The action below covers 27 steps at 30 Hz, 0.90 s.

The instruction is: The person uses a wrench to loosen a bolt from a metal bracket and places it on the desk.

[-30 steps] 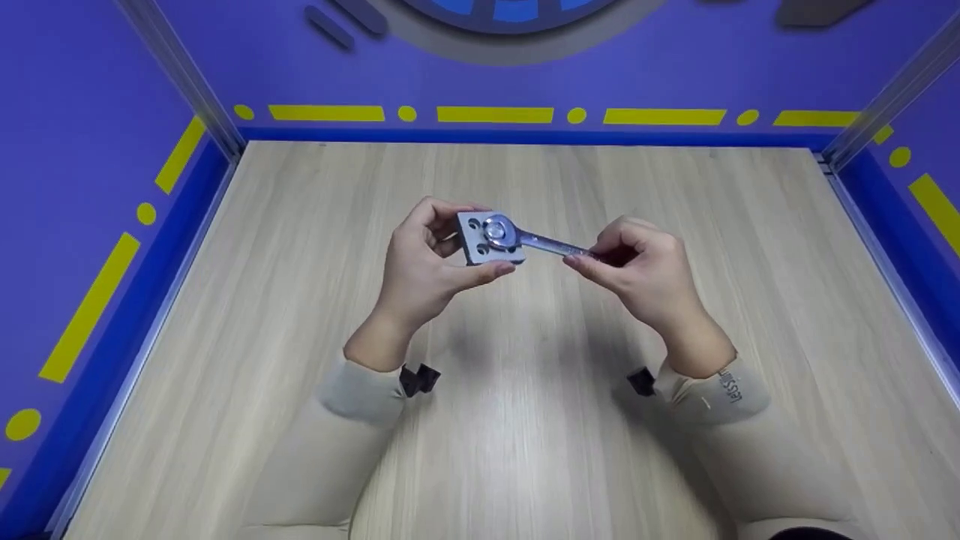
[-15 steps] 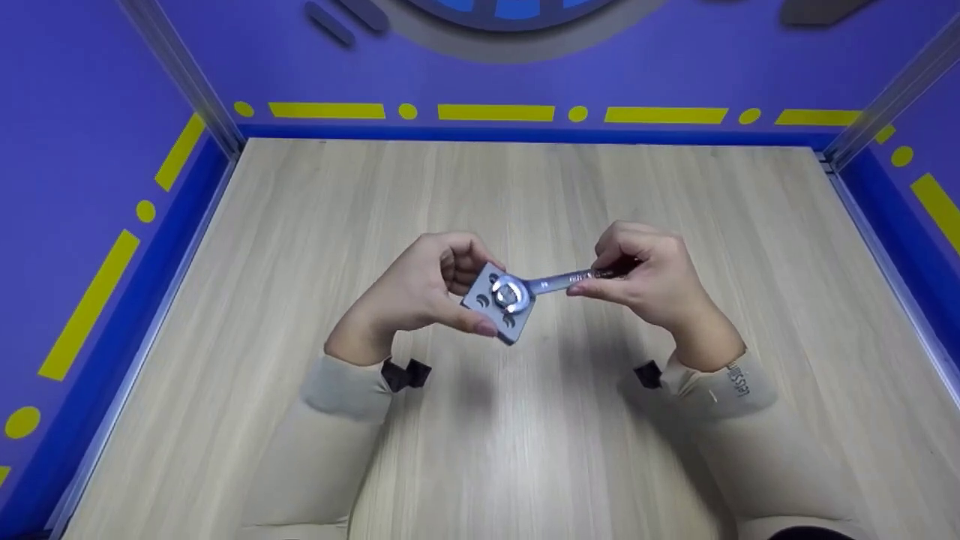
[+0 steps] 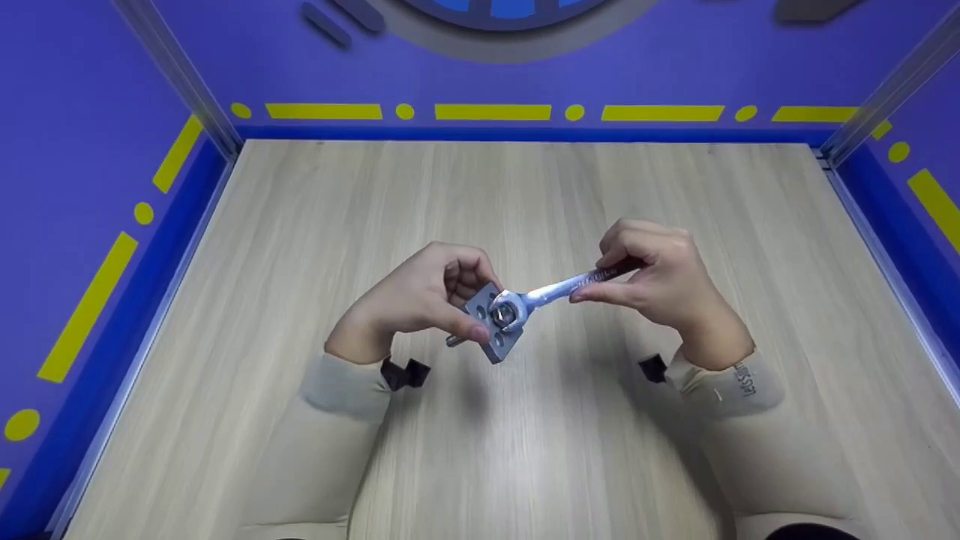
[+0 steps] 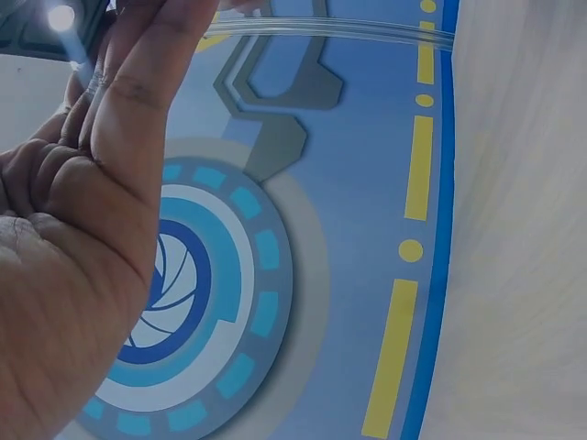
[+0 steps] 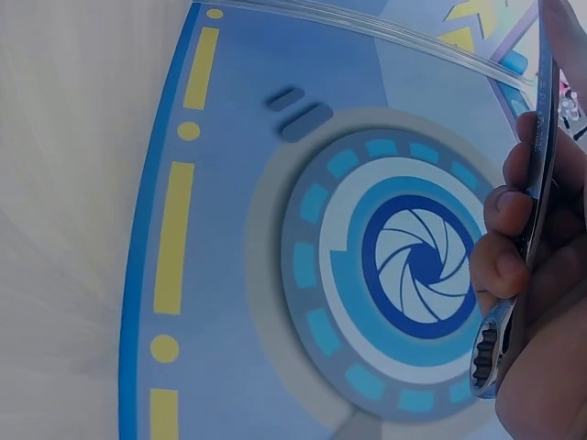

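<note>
Combination wrench (image 3: 559,291) sat pinched in my right hand (image 3: 652,270), its far end around the bolt (image 3: 503,314) in the drilled metal plate (image 3: 507,346) my left hand (image 3: 420,292) pinched above the wood-grain table (image 3: 525,465). Tilt could have slipped the wrench off, hard torque twisted the plate loose. Table edges and blue panels (image 3: 480,84) lay well away.

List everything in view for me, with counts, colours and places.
Plate: 1, grey, held in mid-air
Bolt: 1, silver, through the plate
Wrench: 1, silver, head around the bolt
Table: 1, light wood, beneath
Wall panels: 3, blue-purple with yellow marks, left, back and right
Wheel graphic: 1, blue, back panel
Corner posts: 2, silver-grey, back corners
Curved edges: 2, black, head view's bottom, unclear
Wrist pieces: 2, black, inner wrists
Sleeves: 2, beige, forearms
Left hand: 1, bare, gripping the plate
Right hand: 1, bare, holding the wrench
</note>
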Motion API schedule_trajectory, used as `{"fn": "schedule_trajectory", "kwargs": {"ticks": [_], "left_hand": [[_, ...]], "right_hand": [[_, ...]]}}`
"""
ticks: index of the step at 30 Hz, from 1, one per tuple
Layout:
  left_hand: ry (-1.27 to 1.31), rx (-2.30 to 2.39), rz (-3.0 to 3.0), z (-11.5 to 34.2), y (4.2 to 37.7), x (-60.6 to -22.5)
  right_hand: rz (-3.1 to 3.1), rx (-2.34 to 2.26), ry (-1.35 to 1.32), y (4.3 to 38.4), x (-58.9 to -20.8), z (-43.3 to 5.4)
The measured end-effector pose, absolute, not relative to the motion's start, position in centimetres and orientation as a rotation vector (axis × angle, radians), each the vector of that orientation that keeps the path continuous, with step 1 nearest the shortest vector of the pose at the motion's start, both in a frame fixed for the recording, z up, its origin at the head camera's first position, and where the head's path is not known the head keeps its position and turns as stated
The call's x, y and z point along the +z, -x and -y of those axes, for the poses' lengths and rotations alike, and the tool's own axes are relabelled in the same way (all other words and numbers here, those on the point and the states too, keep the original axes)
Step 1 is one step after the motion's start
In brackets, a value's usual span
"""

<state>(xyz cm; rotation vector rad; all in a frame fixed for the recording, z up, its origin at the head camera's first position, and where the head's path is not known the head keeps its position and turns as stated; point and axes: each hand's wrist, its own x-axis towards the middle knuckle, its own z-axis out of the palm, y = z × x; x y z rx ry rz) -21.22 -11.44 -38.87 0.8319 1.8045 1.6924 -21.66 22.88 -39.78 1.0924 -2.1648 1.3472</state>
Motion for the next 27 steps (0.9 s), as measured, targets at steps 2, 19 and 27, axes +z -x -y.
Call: {"fn": "schedule_trajectory", "kwargs": {"ticks": [2, 19, 27], "left_hand": [[-0.830, 1.693, -1.814, 11.5, 21.2, -38.9], [-0.597, 2.107, -2.414, 9.5, 20.8, -39.3], [-0.554, 2.256, -2.630, 8.4, 20.8, -39.8]], "right_hand": [[2.151, 1.309, -1.091, 21.7, -39.5, -23.1], [2.140, 1.369, -0.613, 20.8, -38.2, -22.4], [2.343, 1.360, -0.457, 20.4, -39.0, -20.7]]}}
